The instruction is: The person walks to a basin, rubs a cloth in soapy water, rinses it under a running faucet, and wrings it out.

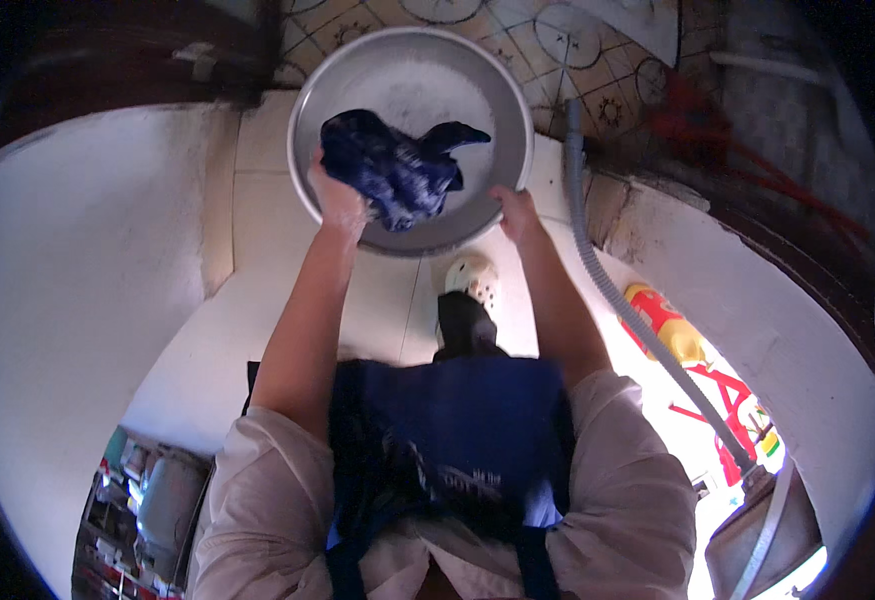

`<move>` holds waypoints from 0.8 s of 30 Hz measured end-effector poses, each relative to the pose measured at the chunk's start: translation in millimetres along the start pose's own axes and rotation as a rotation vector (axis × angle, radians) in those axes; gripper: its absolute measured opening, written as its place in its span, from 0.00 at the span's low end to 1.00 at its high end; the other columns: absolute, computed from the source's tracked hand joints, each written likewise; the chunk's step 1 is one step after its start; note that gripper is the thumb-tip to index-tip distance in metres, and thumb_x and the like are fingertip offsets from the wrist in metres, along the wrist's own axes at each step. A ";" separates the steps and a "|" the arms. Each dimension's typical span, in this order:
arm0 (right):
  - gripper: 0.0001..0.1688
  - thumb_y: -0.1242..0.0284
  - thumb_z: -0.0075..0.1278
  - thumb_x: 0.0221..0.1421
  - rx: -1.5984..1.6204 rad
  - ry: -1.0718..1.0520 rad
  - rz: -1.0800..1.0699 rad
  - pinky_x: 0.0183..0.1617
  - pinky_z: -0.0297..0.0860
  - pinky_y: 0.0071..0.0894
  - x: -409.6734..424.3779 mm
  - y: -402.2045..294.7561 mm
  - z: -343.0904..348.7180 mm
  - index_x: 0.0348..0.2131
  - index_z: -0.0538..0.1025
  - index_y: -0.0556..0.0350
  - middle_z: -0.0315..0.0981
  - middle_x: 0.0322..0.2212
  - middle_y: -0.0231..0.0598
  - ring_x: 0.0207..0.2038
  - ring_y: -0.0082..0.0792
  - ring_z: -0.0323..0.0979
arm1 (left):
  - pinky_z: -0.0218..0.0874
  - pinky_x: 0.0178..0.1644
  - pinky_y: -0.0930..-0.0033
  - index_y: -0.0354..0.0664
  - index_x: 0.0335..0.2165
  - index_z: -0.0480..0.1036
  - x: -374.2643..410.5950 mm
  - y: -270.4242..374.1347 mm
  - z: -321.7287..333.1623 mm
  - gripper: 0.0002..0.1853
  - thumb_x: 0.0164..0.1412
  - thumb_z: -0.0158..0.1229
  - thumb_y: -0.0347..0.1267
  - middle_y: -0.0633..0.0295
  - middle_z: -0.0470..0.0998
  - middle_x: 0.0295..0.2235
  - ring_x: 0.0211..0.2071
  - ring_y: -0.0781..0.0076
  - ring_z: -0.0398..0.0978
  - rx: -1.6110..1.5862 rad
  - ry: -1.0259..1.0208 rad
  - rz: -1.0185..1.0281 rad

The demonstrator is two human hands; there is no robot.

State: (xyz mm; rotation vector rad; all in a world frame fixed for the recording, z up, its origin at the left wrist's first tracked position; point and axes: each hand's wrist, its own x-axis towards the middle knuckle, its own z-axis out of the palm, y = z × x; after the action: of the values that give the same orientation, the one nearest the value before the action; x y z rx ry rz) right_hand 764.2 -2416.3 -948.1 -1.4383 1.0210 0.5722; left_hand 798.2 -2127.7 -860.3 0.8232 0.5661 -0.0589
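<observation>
A round grey metal basin (302, 135) is held out in front of me, over a doorway. Wet-looking dark blue cloth (396, 165) lies bunched up inside it, with one end pointing to the right. My left hand (338, 196) is at the basin's left side, inside the rim, with its palm and fingers against the cloth; its fingertips are partly hidden by the fabric. My right hand (514, 212) grips the basin's lower right rim, thumb over the inner side and fingers hidden beneath.
Patterned tiles (568, 45) lie beyond the doorway. A grey corrugated hose (602, 277) runs down the right side, by a red and yellow container (662, 322). White walls stand on both sides. Below the basin is my foot in a white clog (471, 274); a cluttered rack (137, 517) stands lower left.
</observation>
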 end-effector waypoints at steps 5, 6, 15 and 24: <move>0.11 0.82 0.52 0.44 0.210 -0.172 0.142 0.24 0.67 0.30 -42.3 -21.0 3.0 0.33 0.75 0.62 0.74 0.31 0.42 0.28 0.34 0.72 | 0.65 0.47 0.70 0.32 0.45 0.72 -46.1 49.5 54.1 0.18 0.54 0.59 0.27 0.60 0.78 0.38 0.40 0.71 0.74 0.464 0.155 0.171; 0.12 0.83 0.52 0.44 0.230 -0.130 0.147 0.24 0.69 0.30 -54.3 -22.7 5.9 0.34 0.75 0.62 0.74 0.29 0.41 0.26 0.35 0.73 | 0.65 0.47 0.70 0.32 0.45 0.72 -53.8 61.2 60.9 0.19 0.54 0.60 0.28 0.60 0.78 0.38 0.40 0.71 0.74 0.518 0.155 0.178; 0.12 0.82 0.50 0.47 0.547 0.000 0.221 0.32 0.72 0.35 -148.4 -82.0 18.4 0.36 0.74 0.67 0.74 0.30 0.43 0.28 0.38 0.74 | 0.66 0.50 0.69 0.36 0.52 0.66 -118.4 140.7 146.8 0.28 0.54 0.63 0.31 0.58 0.74 0.46 0.44 0.70 0.73 0.338 0.257 0.135; 0.09 0.76 0.54 0.49 0.445 0.015 0.158 0.32 0.74 0.28 -198.6 -228.5 -9.0 0.33 0.74 0.59 0.71 0.26 0.37 0.24 0.32 0.71 | 0.65 0.53 0.68 0.38 0.52 0.67 -56.4 200.2 242.7 0.25 0.61 0.59 0.40 0.60 0.75 0.46 0.46 0.67 0.74 0.387 -0.011 0.491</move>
State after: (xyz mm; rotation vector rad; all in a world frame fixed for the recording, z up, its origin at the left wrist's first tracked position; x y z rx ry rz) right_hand 857.4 -2399.9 -660.5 -0.9773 1.1948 0.4132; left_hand 913.1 -2171.3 -565.2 1.3198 0.3312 0.2850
